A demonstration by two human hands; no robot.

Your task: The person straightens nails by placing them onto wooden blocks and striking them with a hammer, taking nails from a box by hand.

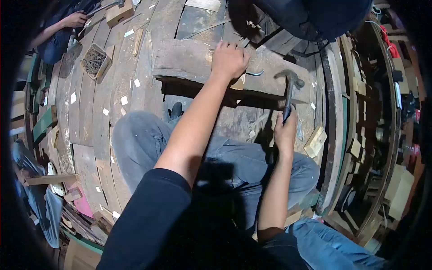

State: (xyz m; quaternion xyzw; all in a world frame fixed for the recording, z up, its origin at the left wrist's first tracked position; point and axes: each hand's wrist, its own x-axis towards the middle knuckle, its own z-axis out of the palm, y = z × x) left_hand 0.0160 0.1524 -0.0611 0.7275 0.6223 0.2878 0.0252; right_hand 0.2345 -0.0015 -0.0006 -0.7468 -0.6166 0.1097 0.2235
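Note:
My right hand (pixel 285 132) is wrapped around the dark handle of a claw hammer (pixel 292 83), whose metal head is up by the right part of a thick wooden plank (pixel 180 58). My left hand (pixel 229 60) rests on top of that plank with its fingers curled down. A pale piece of wood (pixel 239 83) shows partly from beneath the left palm; what the fingers hold is hidden. Just right of that hand lies a small bluish curved strip (pixel 255 73) on the plank.
An open box of nails (pixel 94 62) stands at left on the floorboards (pixel 85 117). Another person's hand (pixel 75 19) holds a tool near a wooden block (pixel 119 13). Someone in dark clothing (pixel 310 18) is across the plank. A wood offcut (pixel 316 141) lies beside my right knee.

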